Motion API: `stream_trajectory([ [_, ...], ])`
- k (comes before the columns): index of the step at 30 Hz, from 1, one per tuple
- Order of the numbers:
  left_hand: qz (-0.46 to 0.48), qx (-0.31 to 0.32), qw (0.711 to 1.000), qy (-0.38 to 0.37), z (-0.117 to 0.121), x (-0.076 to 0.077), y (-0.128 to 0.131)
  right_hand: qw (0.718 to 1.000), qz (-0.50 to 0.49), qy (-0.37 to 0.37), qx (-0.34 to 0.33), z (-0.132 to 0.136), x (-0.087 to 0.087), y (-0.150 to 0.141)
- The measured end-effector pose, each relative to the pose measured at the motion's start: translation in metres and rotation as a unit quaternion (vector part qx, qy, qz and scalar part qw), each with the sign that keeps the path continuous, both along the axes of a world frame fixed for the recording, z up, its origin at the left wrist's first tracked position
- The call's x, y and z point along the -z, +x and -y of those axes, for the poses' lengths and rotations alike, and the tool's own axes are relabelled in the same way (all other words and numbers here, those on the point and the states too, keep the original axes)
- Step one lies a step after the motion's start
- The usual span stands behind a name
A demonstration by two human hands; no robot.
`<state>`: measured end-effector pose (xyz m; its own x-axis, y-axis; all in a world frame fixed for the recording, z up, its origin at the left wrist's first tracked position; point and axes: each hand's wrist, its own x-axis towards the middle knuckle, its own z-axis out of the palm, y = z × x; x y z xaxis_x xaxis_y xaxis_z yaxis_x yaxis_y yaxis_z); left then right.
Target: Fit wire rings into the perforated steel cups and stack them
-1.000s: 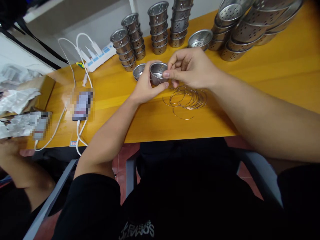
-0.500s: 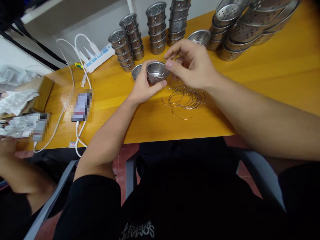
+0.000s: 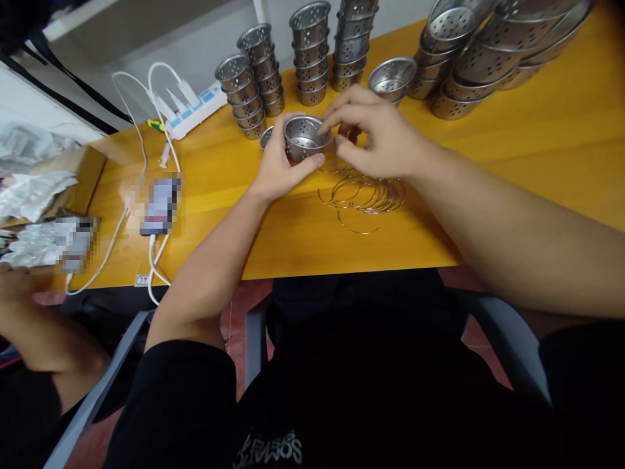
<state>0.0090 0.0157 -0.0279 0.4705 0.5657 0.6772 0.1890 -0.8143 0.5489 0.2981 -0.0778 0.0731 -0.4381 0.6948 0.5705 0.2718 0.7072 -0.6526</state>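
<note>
My left hand [image 3: 277, 166] is wrapped round a small perforated steel cup [image 3: 305, 151], its mouth facing up and toward me. At the cup's right rim is my right hand [image 3: 374, 133], its forefinger reaching the inner edge. Thumb and forefinger stand apart there, and I see nothing gripped between them. Below the right hand lies a loose heap of thin wire rings [image 3: 368, 195] on the table. One curved piece of wire [image 3: 359, 232] rests apart, nearer the front edge. Another small cup [image 3: 266, 138] is partly hidden behind my left hand.
Stacks of perforated cups [image 3: 311, 58] line the back of the wooden table [image 3: 303, 251]. A single cup [image 3: 392, 78] and larger tilted stacks [image 3: 469, 78] stand at the right. Leftward are a power strip [image 3: 200, 111], a phone [image 3: 161, 205] with white cables and another person's arm [image 3: 43, 345].
My right thumb and forefinger, earlier pinched on a thin wire at the cup's rim, have parted. The forefinger now reaches the inner edge. The view has shifted slightly.
</note>
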Motion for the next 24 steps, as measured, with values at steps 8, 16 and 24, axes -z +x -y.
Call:
stream_trajectory([
  [8, -0.017, 0.013, 1.0, 0.002, 0.014, -0.011, 0.002, 0.996, -0.03, -0.075, -0.028, 0.004, 0.005, -0.009],
  [16, -0.009, 0.014, 1.0, -0.003, 0.013, -0.01, 0.001, 0.998, 0.024, -0.014, -0.048, -0.006, 0.014, -0.001],
  [24, 0.021, -0.035, 0.999, -0.029, 0.023, -0.021, 0.003, 0.992, 0.044, 0.103, 0.056, -0.008, 0.003, 0.021],
])
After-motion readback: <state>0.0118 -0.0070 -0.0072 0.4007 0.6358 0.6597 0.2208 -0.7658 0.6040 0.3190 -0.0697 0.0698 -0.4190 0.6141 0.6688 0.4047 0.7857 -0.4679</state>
